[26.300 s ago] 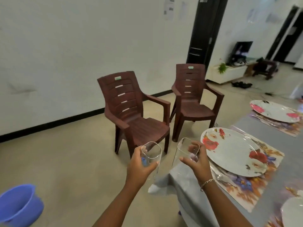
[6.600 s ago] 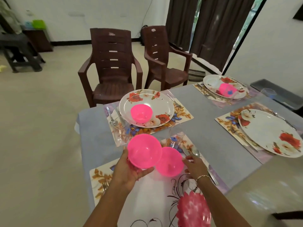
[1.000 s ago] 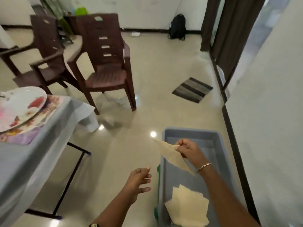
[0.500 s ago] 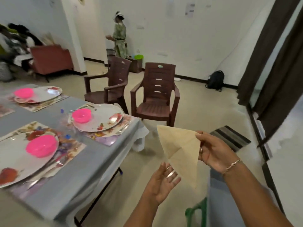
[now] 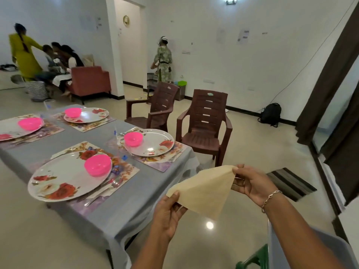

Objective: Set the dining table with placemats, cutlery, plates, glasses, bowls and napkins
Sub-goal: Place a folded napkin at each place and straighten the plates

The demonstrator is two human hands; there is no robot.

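Half a second ago only the right hand [image 5: 250,185] held the napkin [image 5: 204,189], and the left hand [image 5: 169,214] lay flat and loose under it. Now both hands hold it. The left thumb and fingers [image 5: 175,195] are clamped on the low left corner. The right hand's fingers are clamped on the top right corner. The napkin is stretched out flat between them. It is up in the air, just past the near corner of the desk [image 5: 120,206], and not touching it.

A second ago the view was down at a grey bin on the floor. Now the desk shows four flowery plates [image 5: 64,179], each on a placemat [image 5: 163,164], each with a pink bowl [image 5: 98,165] on it.

The papers [image 5: 242,36] on the wall are too small to read. The brown chair [image 5: 204,121] has a pale label [image 5: 210,93] on its back, but I cannot read it.
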